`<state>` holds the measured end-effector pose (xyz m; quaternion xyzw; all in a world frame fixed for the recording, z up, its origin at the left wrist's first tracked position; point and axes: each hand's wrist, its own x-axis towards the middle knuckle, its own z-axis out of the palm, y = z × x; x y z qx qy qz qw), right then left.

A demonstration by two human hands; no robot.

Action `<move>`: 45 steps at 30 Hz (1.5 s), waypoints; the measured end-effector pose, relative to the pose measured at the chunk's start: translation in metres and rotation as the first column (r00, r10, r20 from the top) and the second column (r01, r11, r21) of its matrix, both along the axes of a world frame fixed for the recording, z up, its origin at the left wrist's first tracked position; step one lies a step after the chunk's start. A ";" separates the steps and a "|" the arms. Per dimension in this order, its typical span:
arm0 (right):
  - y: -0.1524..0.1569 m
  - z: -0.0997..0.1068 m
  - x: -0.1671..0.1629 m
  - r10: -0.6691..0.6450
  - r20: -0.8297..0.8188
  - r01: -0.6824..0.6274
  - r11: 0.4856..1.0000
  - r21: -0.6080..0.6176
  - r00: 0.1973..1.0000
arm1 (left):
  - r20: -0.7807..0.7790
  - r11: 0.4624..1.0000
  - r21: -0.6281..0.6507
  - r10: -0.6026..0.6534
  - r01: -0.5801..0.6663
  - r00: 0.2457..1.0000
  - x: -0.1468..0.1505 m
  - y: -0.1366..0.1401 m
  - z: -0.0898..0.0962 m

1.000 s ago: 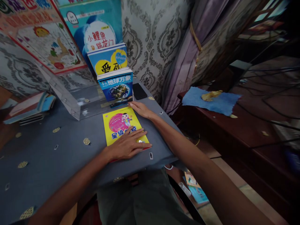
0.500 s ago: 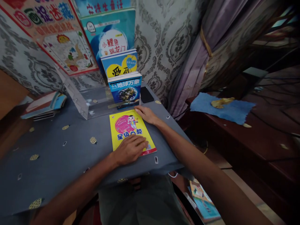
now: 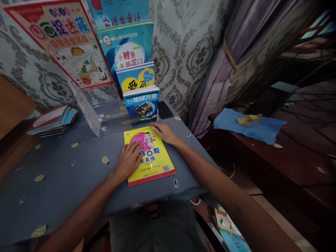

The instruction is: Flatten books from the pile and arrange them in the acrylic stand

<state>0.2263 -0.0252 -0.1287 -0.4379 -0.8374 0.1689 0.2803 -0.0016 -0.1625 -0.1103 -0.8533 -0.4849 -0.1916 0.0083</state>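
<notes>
A yellow workbook [image 3: 154,166] with a red bottom strip lies flat and closed on the grey patterned tablecloth [image 3: 86,182]. My left hand [image 3: 129,159] rests on the left part of its cover, fingers stretched out and covering some of the title. At the book's upper right corner lies my right hand [image 3: 165,133], fingers extended and touching the top edge. Neither hand grips anything. Just beyond the workbook stands a clear acrylic book rack [image 3: 97,126], with a blue book showing the Earth [image 3: 143,106] upright at its front right.
Taller picture books [image 3: 128,52] stand in the rack's rear tiers. A black phone [image 3: 165,109] lies right of the rack, and a stack of books [image 3: 52,119] at the left. Past a purple curtain [image 3: 211,80], a dark red table [image 3: 262,154] holds a blue cloth [image 3: 236,127].
My left hand has moved from the workbook's lower right to its left side, uncovering the lower cover text. My right hand has stayed near the upper right corner. The camera view has shifted slightly.
</notes>
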 end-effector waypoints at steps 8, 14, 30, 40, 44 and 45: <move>-0.004 0.008 -0.001 -0.017 -0.012 0.017 0.999 -0.049 1.000 | 0.007 0.999 0.018 0.043 -0.043 0.999 -0.006 0.005 -0.007; -0.008 0.013 -0.001 -0.056 -0.039 0.054 0.997 -0.050 0.998 | -0.042 1.000 -0.006 -0.019 0.019 0.999 -0.018 0.010 -0.002; -0.063 0.010 -0.001 -0.242 -0.129 0.227 0.966 -0.121 0.962 | -0.007 1.000 0.015 0.009 -0.009 1.000 -0.021 0.012 -0.010; -0.084 0.006 0.018 -0.368 -0.463 0.121 0.868 -0.481 0.806 | 0.016 0.999 -0.011 0.040 -0.040 0.999 -0.017 0.010 -0.011; -0.089 0.009 0.020 -0.434 -0.585 -0.073 0.758 -0.648 0.685 | 0.025 0.998 -0.014 0.065 -0.064 0.998 -0.016 0.011 -0.014; -0.091 0.010 0.019 -0.439 -0.593 -0.099 0.742 -0.663 0.675 | 0.032 0.998 -0.009 0.064 -0.064 0.997 -0.015 0.011 -0.015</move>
